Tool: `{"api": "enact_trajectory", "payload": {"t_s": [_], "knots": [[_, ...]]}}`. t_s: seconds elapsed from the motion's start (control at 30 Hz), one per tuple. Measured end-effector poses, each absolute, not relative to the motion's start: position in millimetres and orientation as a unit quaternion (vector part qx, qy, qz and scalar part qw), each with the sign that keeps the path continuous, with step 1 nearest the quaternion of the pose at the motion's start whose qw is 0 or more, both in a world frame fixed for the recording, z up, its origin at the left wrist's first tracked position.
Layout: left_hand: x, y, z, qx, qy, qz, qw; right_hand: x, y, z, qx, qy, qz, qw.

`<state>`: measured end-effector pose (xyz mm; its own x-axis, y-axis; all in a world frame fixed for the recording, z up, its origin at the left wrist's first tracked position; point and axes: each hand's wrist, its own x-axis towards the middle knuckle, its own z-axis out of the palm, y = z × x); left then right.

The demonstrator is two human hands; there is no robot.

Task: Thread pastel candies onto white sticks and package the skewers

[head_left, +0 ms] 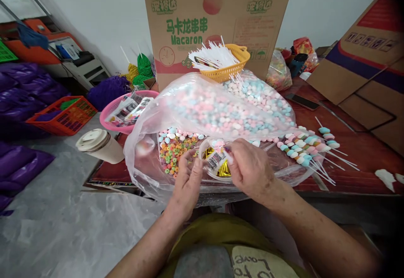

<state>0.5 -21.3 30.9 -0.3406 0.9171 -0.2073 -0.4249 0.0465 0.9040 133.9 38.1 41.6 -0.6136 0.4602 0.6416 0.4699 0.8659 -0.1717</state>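
Observation:
My right hand (252,169) is closed in a pinch on the top of a small clear plastic bag (216,160) with dark printing. To its left, my left hand (188,181) holds its thumb and fingers apart, close to the bag's left edge. Under the bag stands a round white tub (202,148) with gold twist ties (224,169) in it. Beside my left fingers lie orange and green ring candies (172,154). Pastel pink, blue and white candies (202,112) are heaped behind, partly under a clear plastic sheet (139,143).
Several candy skewers (299,145) lie at the right. A yellow basket (225,74) of white sticks (211,57) rests on the heap before a cardboard box (221,0). At the left are a pink basket (109,118) of packets and a lidded cup (105,149). A phone (302,101) lies at the back right.

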Motion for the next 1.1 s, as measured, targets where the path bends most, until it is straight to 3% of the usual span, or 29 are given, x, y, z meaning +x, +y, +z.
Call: {"api": "enact_trajectory", "payload": {"t_s": [0.1,0.2,0.27,0.33,0.5,0.67,0.77,0.83,0.97,1.1], "knots": [[-32,-25,50,0.244,0.461,0.600,0.606,123,27,41,-0.187,-0.934,0.034,0.303],[-65,-31,55,0.268,0.449,0.618,0.587,118,24,35,-0.220,-0.904,0.242,0.275],[-73,-34,48,0.313,0.480,0.539,0.617,117,25,31,-0.271,-0.838,0.393,0.266],[-69,-36,39,0.330,0.495,0.499,0.630,117,24,29,-0.270,-0.804,0.469,0.247],[-53,-39,37,0.294,0.379,0.641,0.599,116,23,31,-0.306,-0.763,0.482,0.303],[-48,-33,32,0.300,0.422,0.459,0.722,115,13,35,-0.268,-0.748,0.512,0.327],[-55,-34,32,0.258,0.413,0.536,0.690,110,6,25,-0.225,-0.797,0.486,0.280],[-65,-39,35,0.283,0.395,0.569,0.663,109,10,19,-0.274,-0.772,0.511,0.258],[-65,-51,35,0.398,0.457,0.395,0.690,110,15,19,-0.354,-0.738,0.482,0.311],[-27,-52,33,0.344,0.506,0.470,0.637,107,-2,19,-0.321,-0.802,0.357,0.355]]}}
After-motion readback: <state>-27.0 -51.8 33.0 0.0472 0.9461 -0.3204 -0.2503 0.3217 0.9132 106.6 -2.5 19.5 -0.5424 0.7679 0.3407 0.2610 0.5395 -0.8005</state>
